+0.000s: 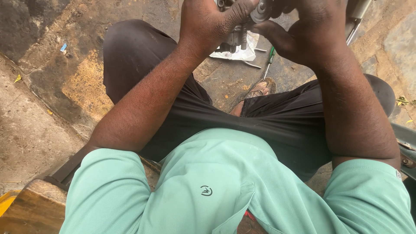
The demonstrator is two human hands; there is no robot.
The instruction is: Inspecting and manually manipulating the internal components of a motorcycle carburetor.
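Small metal mechanical assy [242, 30], grey steel, held up at top of view, w/ most of it hidden behind the fingers. Round silver disc-like part [261, 10] sits at its upper right, pinched betw. thumb tips. Below that a short coil spring [244, 32] stands approx upright next to dark grey bracket pieces. Assy is off the ground, above a crumpled white rag; exact type can't tell.

Soft, even daylight; faint shadows; sharp focus; slight wide-angle stretch at the edges.
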